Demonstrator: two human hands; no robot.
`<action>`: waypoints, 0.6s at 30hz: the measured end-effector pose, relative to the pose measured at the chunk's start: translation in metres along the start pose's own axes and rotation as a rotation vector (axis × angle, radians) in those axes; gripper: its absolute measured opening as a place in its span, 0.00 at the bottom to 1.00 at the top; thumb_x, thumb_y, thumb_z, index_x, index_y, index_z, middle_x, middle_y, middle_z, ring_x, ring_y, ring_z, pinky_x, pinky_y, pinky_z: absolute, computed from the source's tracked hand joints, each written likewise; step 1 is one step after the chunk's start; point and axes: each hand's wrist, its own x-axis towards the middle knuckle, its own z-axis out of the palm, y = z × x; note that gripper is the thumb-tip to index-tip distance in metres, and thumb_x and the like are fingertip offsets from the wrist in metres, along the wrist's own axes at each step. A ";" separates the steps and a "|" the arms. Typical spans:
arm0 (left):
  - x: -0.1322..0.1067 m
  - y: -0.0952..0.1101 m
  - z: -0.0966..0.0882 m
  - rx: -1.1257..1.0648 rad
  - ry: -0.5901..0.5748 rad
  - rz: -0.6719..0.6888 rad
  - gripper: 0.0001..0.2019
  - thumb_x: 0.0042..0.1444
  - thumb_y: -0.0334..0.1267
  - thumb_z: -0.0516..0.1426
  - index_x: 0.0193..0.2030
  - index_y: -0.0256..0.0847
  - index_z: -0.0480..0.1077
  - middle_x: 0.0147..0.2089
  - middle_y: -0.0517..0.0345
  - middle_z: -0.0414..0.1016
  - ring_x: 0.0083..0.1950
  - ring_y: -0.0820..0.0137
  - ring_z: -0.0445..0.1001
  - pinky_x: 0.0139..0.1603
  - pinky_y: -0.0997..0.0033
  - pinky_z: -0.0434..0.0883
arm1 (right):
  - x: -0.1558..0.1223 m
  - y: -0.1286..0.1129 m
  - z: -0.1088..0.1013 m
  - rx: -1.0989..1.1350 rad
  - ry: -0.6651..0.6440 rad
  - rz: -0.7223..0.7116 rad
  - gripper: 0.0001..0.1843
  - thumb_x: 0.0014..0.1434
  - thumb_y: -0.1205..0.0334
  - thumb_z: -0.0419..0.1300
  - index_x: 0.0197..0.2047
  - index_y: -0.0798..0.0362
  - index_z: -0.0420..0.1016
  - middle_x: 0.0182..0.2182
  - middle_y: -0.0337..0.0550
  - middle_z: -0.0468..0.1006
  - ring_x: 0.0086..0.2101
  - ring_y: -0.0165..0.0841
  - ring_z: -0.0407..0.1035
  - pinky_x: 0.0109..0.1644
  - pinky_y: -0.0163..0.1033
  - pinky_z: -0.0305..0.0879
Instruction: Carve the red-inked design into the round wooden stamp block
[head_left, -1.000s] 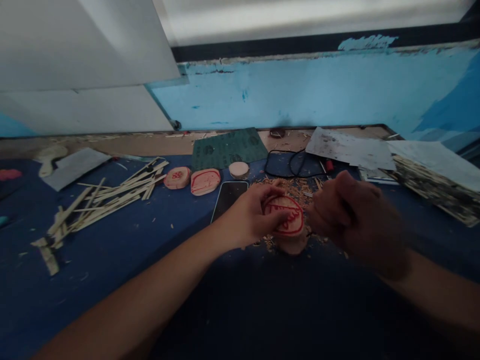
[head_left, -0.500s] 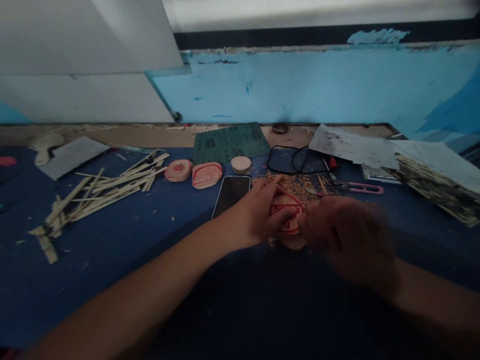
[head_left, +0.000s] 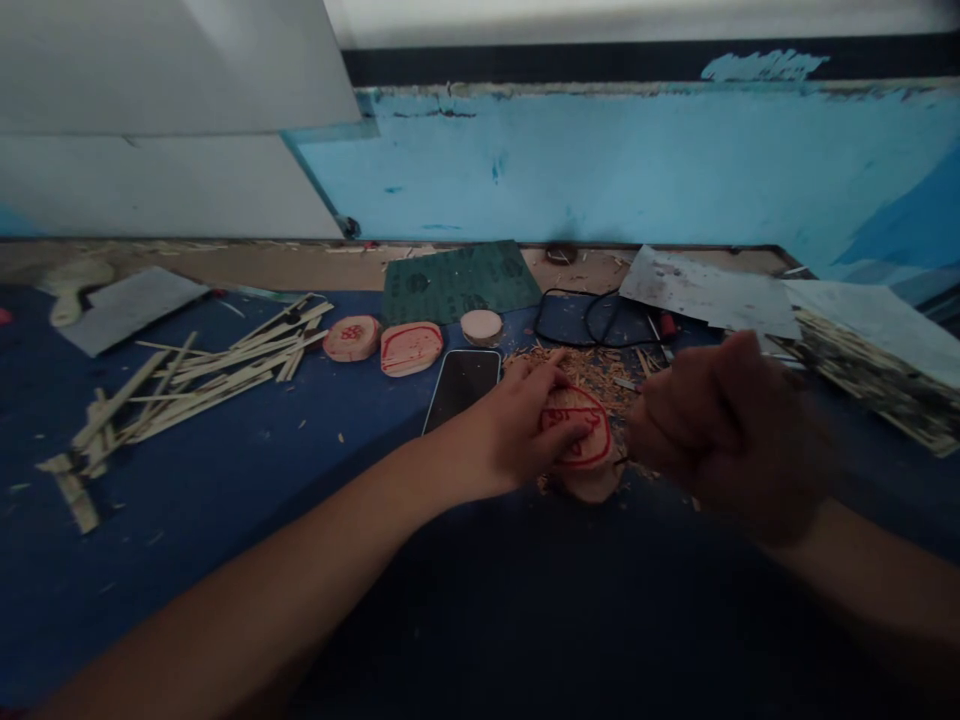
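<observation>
My left hand (head_left: 521,430) is closed on a round wood slice (head_left: 598,440) with red lines drawn on it, thumb across its face and fingers at the far edge. It sits low over the blue table (head_left: 480,620). My right hand (head_left: 735,440) is a fist just right of the slice, slightly blurred. A thin dark tip (head_left: 621,461) sticks out of the fist toward the slice's right edge, likely a carving tool; its handle is hidden in the palm. Wood shavings (head_left: 600,370) lie behind and around the slice.
Beside my left wrist lies a phone (head_left: 465,385). Behind are red-marked wood slices (head_left: 411,348), a plain slice (head_left: 481,325) and green sandpaper (head_left: 461,283). Wooden strips (head_left: 217,375) are heaped left. A black cord (head_left: 574,330) and papers (head_left: 709,285) lie back right.
My right fist has moved right, away from the wood slice, and turned upward, uncovering the slice's right edge and the thin tip. It now covers the pink-handled snips. My left hand stays in place.
</observation>
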 end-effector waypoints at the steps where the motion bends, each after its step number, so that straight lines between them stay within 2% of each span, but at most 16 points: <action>1: -0.001 0.002 -0.003 -0.016 -0.032 -0.017 0.31 0.68 0.53 0.64 0.70 0.36 0.70 0.70 0.36 0.70 0.71 0.48 0.73 0.76 0.45 0.70 | -0.002 0.001 0.001 -0.016 -0.001 -0.019 0.40 0.73 0.38 0.66 0.17 0.50 0.60 0.16 0.32 0.48 0.16 0.26 0.45 0.17 0.39 0.42; 4: -0.003 0.007 -0.008 -0.058 -0.075 -0.068 0.37 0.63 0.57 0.68 0.72 0.39 0.69 0.69 0.38 0.73 0.69 0.44 0.75 0.73 0.41 0.73 | -0.008 0.009 0.004 -0.061 -0.009 -0.078 0.39 0.77 0.40 0.62 0.17 0.50 0.59 0.16 0.32 0.49 0.16 0.26 0.45 0.19 0.40 0.46; 7: -0.004 0.009 -0.009 -0.097 -0.077 -0.079 0.34 0.63 0.54 0.68 0.69 0.39 0.70 0.64 0.40 0.78 0.68 0.44 0.77 0.71 0.43 0.74 | -0.016 0.022 0.000 -0.202 -0.061 -0.190 0.37 0.82 0.45 0.54 0.20 0.50 0.61 0.17 0.33 0.55 0.18 0.28 0.50 0.23 0.41 0.51; 9: -0.003 0.009 -0.008 -0.106 -0.068 -0.057 0.31 0.63 0.52 0.68 0.67 0.39 0.71 0.66 0.40 0.78 0.69 0.47 0.76 0.73 0.45 0.73 | -0.020 0.029 -0.004 -0.311 -0.132 -0.243 0.34 0.82 0.47 0.54 0.23 0.50 0.65 0.18 0.34 0.59 0.20 0.29 0.55 0.26 0.42 0.53; 11: -0.003 0.009 -0.007 -0.106 -0.058 -0.036 0.30 0.62 0.52 0.69 0.65 0.39 0.71 0.69 0.39 0.76 0.71 0.47 0.75 0.75 0.46 0.71 | -0.022 0.033 -0.006 -0.336 -0.158 -0.212 0.32 0.81 0.47 0.56 0.24 0.49 0.67 0.19 0.34 0.59 0.21 0.30 0.57 0.27 0.42 0.53; 13: -0.003 0.009 -0.007 -0.124 -0.057 -0.037 0.31 0.62 0.52 0.69 0.66 0.39 0.71 0.70 0.40 0.76 0.72 0.47 0.74 0.75 0.47 0.71 | -0.019 0.032 -0.005 -0.268 -0.107 -0.132 0.32 0.80 0.49 0.58 0.23 0.49 0.66 0.18 0.34 0.58 0.19 0.29 0.55 0.25 0.41 0.52; 15: -0.003 0.010 -0.009 -0.159 -0.063 -0.056 0.32 0.61 0.51 0.70 0.67 0.39 0.71 0.66 0.42 0.79 0.71 0.48 0.75 0.74 0.48 0.72 | -0.013 0.025 -0.003 -0.162 -0.050 -0.073 0.34 0.79 0.49 0.60 0.20 0.49 0.63 0.17 0.33 0.55 0.17 0.28 0.51 0.22 0.40 0.49; 18: -0.003 0.011 -0.011 -0.191 -0.075 -0.075 0.32 0.61 0.50 0.70 0.67 0.39 0.71 0.61 0.44 0.82 0.68 0.48 0.78 0.71 0.50 0.74 | -0.005 0.010 0.002 -0.064 -0.055 -0.061 0.38 0.78 0.45 0.62 0.18 0.50 0.58 0.16 0.33 0.51 0.16 0.27 0.48 0.20 0.39 0.47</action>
